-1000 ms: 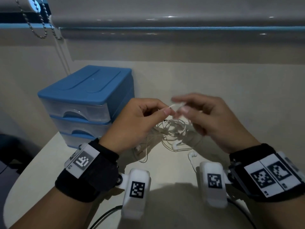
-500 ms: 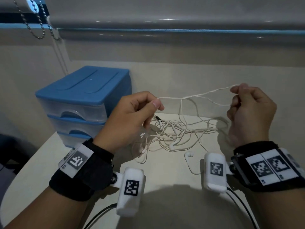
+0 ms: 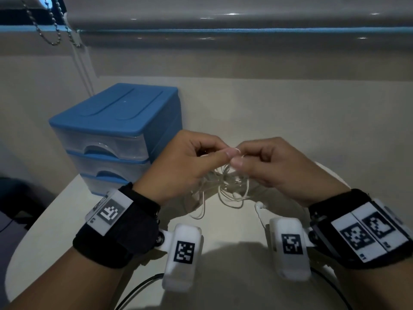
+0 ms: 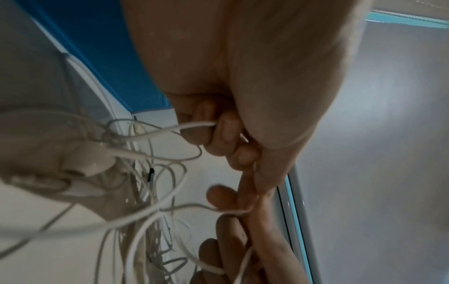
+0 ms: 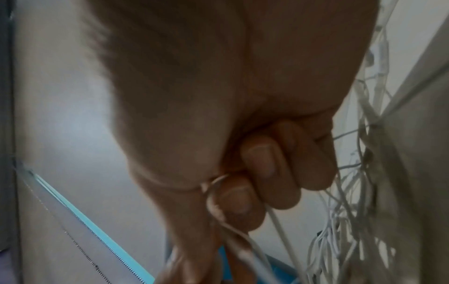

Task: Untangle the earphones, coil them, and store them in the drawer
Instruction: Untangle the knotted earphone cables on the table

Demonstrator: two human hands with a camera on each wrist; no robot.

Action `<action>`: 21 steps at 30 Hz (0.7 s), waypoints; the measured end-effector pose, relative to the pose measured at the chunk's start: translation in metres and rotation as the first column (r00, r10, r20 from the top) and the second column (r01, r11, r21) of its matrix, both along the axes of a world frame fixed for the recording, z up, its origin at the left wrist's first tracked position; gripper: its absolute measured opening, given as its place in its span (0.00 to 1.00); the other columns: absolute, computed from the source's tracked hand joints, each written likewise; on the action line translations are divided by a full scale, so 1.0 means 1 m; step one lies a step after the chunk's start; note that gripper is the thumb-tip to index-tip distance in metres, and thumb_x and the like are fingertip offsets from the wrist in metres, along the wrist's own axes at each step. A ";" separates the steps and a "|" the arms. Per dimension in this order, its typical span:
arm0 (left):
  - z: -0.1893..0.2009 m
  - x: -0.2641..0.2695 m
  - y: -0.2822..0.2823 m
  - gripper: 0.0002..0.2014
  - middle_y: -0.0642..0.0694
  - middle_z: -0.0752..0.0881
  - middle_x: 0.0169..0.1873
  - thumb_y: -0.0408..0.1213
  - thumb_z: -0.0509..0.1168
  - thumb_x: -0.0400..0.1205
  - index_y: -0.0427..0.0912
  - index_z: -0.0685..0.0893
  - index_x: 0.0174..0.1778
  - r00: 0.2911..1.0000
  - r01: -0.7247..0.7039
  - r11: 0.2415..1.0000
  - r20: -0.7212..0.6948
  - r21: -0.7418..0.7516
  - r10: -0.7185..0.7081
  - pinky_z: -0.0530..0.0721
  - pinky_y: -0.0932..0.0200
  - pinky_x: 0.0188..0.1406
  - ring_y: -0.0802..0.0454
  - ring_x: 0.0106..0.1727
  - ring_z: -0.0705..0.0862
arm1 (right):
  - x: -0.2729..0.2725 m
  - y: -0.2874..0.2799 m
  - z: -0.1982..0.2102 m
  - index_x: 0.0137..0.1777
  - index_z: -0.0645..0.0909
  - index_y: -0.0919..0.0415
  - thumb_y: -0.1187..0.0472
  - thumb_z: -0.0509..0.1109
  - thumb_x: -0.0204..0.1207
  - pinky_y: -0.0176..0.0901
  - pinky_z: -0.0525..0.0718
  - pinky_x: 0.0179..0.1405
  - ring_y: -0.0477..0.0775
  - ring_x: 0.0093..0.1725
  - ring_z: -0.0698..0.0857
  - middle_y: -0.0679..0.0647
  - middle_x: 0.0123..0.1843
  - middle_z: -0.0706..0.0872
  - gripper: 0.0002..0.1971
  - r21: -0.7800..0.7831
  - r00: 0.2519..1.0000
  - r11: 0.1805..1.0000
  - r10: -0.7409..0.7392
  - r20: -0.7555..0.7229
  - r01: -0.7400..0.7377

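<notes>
White earphones (image 3: pixel 232 186) lie in a tangled heap on the pale table (image 3: pixel 67 211), with one earbud (image 3: pixel 260 205) loose at the front. My left hand (image 3: pixel 190 162) and right hand (image 3: pixel 274 164) meet just above the heap, fingertips nearly touching, each pinching the thin cable. In the left wrist view the curled fingers (image 4: pixel 226 130) grip a strand of earphones (image 4: pixel 145 173) that trails down. In the right wrist view the fingers (image 5: pixel 245 198) pinch a loop of the cable. The blue drawer unit (image 3: pixel 116 135) stands left of the hands, its three clear drawers closed.
A wall and window ledge (image 3: pixel 245 34) run behind the table, with a bead chain (image 3: pixel 44 30) hanging at the upper left. The table's rounded edge curves at the left (image 3: pixel 22 253). Dark cables (image 3: pixel 138 289) run off the wrist cameras near my body.
Half a second ago my right hand was stretched out to the right, drawing a strand taut. It has come back to meet the left hand above the heap, and the strand has gone slack.
</notes>
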State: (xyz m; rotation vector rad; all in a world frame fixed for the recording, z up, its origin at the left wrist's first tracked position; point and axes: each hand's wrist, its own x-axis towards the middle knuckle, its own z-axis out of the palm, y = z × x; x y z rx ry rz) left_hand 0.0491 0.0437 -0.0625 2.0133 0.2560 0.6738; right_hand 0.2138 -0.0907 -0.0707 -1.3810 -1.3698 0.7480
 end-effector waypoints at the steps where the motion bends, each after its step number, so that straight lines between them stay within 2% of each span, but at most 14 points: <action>1: 0.001 0.000 -0.001 0.08 0.43 0.94 0.39 0.37 0.72 0.84 0.37 0.95 0.48 1.000 0.018 1.000 0.005 -0.005 -0.018 0.87 0.59 0.43 0.52 0.39 0.91 | -0.002 0.001 -0.001 0.51 0.89 0.67 0.58 0.72 0.82 0.30 0.77 0.35 0.39 0.29 0.78 0.47 0.29 0.81 0.11 -0.020 0.999 1.000 0.012 0.030 -0.012; 2: 0.001 0.001 -0.001 0.08 0.42 0.92 0.36 0.36 0.71 0.84 0.36 0.94 0.48 0.999 0.028 0.999 0.019 -0.018 -0.028 0.83 0.65 0.38 0.57 0.34 0.87 | -0.002 0.001 -0.001 0.46 0.87 0.67 0.60 0.71 0.83 0.29 0.76 0.33 0.39 0.27 0.77 0.45 0.28 0.81 0.10 -0.014 0.999 1.000 -0.010 0.045 0.011; 4: 0.002 0.001 -0.002 0.08 0.34 0.79 0.28 0.35 0.71 0.85 0.34 0.93 0.50 0.999 0.019 0.998 0.045 -0.059 -0.016 0.72 0.72 0.29 0.62 0.26 0.73 | 0.001 0.001 0.000 0.38 0.85 0.64 0.57 0.70 0.83 0.35 0.73 0.27 0.42 0.23 0.71 0.45 0.24 0.75 0.14 0.059 0.990 0.989 -0.138 -0.001 0.138; 6: 0.003 0.002 -0.001 0.08 0.41 0.72 0.25 0.34 0.71 0.85 0.32 0.92 0.50 0.998 -0.009 0.996 0.056 -0.087 0.014 0.68 0.73 0.27 0.63 0.25 0.67 | 0.011 0.001 0.002 0.35 0.84 0.59 0.55 0.69 0.85 0.39 0.73 0.28 0.48 0.24 0.68 0.49 0.24 0.72 0.16 0.149 0.937 0.932 -0.306 -0.171 0.331; 8: 0.003 0.001 0.001 0.08 0.51 0.72 0.23 0.34 0.70 0.85 0.33 0.92 0.50 0.998 -0.036 0.995 0.056 -0.096 0.042 0.69 0.73 0.29 0.62 0.26 0.68 | 0.025 -0.003 0.005 0.34 0.82 0.57 0.57 0.66 0.87 0.36 0.65 0.22 0.48 0.23 0.65 0.50 0.25 0.70 0.17 0.203 0.848 0.851 -0.399 -0.350 0.484; 9: 0.003 0.001 0.001 0.08 0.52 0.73 0.22 0.34 0.69 0.86 0.35 0.93 0.50 0.997 -0.045 0.994 0.052 -0.096 0.050 0.70 0.71 0.30 0.61 0.26 0.69 | 0.030 -0.005 0.007 0.34 0.80 0.57 0.58 0.65 0.88 0.36 0.61 0.19 0.47 0.23 0.63 0.49 0.24 0.70 0.17 0.214 0.804 0.818 -0.413 -0.428 0.534; 11: 0.004 0.000 0.002 0.08 0.50 0.76 0.24 0.36 0.69 0.87 0.38 0.93 0.49 0.998 -0.049 0.995 0.045 -0.091 0.054 0.72 0.70 0.31 0.58 0.29 0.73 | 0.037 -0.009 0.008 0.33 0.78 0.57 0.59 0.65 0.86 0.36 0.59 0.19 0.48 0.23 0.62 0.49 0.24 0.69 0.17 0.226 0.716 0.755 -0.416 -0.560 0.615; 14: 0.003 0.000 0.003 0.08 0.50 0.83 0.28 0.35 0.69 0.87 0.36 0.92 0.49 0.998 -0.046 0.996 0.046 -0.073 0.050 0.75 0.73 0.34 0.63 0.30 0.79 | 0.044 -0.011 0.007 0.32 0.75 0.55 0.58 0.66 0.80 0.39 0.57 0.22 0.48 0.25 0.63 0.50 0.26 0.68 0.14 0.221 0.592 0.666 -0.402 -0.698 0.713; 16: 0.003 0.000 0.004 0.07 0.44 0.87 0.32 0.34 0.70 0.86 0.35 0.92 0.50 0.998 -0.041 0.996 0.043 -0.077 0.045 0.78 0.72 0.37 0.61 0.34 0.82 | 0.048 -0.012 0.006 0.32 0.74 0.55 0.58 0.66 0.77 0.41 0.56 0.23 0.49 0.24 0.63 0.51 0.26 0.68 0.12 0.213 0.552 0.621 -0.424 -0.718 0.754; 19: 0.001 0.000 0.004 0.06 0.35 0.91 0.43 0.34 0.71 0.85 0.39 0.92 0.54 0.999 -0.004 0.996 -0.053 -0.090 -0.001 0.85 0.61 0.48 0.52 0.43 0.87 | 0.050 -0.014 0.006 0.31 0.73 0.55 0.59 0.63 0.81 0.41 0.56 0.22 0.50 0.22 0.63 0.50 0.24 0.69 0.15 0.209 0.539 0.588 -0.467 -0.701 0.781; 21: 0.000 0.000 0.004 0.07 0.43 0.92 0.50 0.39 0.72 0.84 0.48 0.92 0.57 0.973 0.008 1.000 -0.230 -0.024 -0.014 0.83 0.67 0.54 0.58 0.50 0.88 | 0.050 -0.015 0.007 0.31 0.73 0.55 0.60 0.61 0.83 0.40 0.57 0.21 0.50 0.21 0.64 0.50 0.24 0.70 0.16 0.212 0.527 0.567 -0.478 -0.702 0.796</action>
